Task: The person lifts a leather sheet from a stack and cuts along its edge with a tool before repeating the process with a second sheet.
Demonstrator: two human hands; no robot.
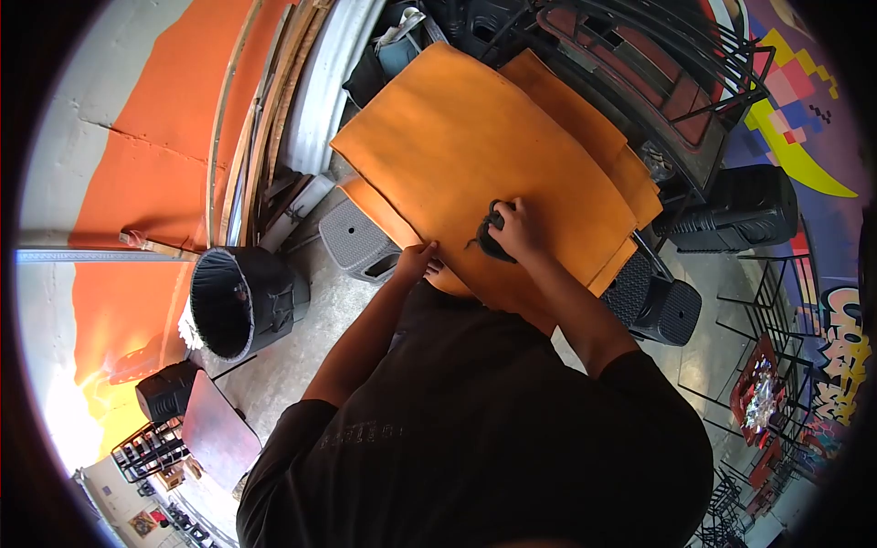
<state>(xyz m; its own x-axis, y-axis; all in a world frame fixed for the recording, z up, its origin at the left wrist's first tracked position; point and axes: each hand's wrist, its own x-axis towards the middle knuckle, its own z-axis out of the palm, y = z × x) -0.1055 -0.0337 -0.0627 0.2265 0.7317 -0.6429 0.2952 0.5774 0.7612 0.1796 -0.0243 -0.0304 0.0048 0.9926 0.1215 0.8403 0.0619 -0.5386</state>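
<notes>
A large orange leather-like sheet [457, 137] lies over more orange sheets [585, 123], whose edges show at the back, right and lower left. My left hand [418, 262] is at the sheet's near-left edge, its fingers closed on that edge. Over the near part of the sheet, my right hand [516, 230] is closed around a black looped object [498, 245]. A thin dark end sticks out of it to the left; whether it is a tool or a coil of cord I cannot make out. My fingers hide part of it.
A grey stool [356, 239] stands left of the sheets, and a dark stool [671, 310] at the right. A black bin [247, 301] is further left. Beyond the sheets are a dark red-topped table [630, 73] and a black speaker [731, 208]. Wooden strips [265, 119] lean on the wall.
</notes>
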